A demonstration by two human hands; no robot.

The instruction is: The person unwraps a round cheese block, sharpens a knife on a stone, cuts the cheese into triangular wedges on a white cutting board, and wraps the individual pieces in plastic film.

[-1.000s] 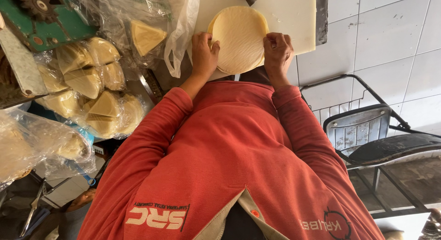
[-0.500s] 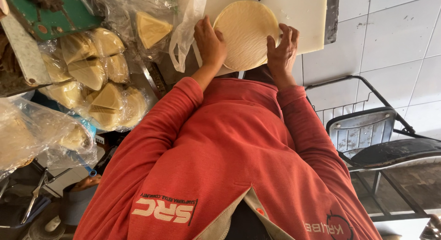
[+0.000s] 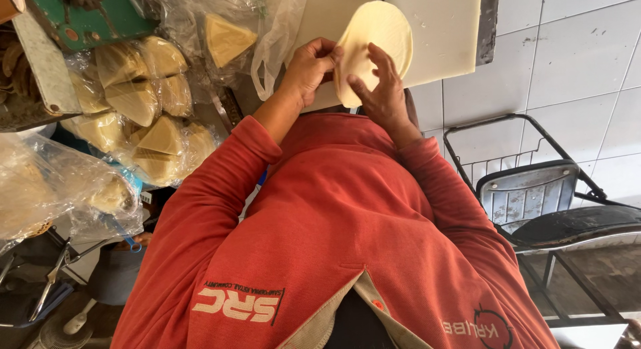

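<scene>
Both grips are closed on one pale, thin dough round (image 3: 374, 45): the left hand (image 3: 308, 65) pinches its edge, the right hand (image 3: 382, 89) lies with fingers against its face, lifting it off the near edge of the white cutting board (image 3: 441, 35) on the worktop. Left of the board lie several clear plastic bags of folded triangular pastries (image 3: 143, 102), smooth and cream-coloured.

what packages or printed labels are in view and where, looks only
Clear plastic bags, left of the hands: pale yellow triangular folded pieces inside.
Crumpled clear bag, far left: more pale pieces.
White printed lettering, low on the red shirt.
Dark round emblem, shirt's lower right.
No screens or signs.
</scene>
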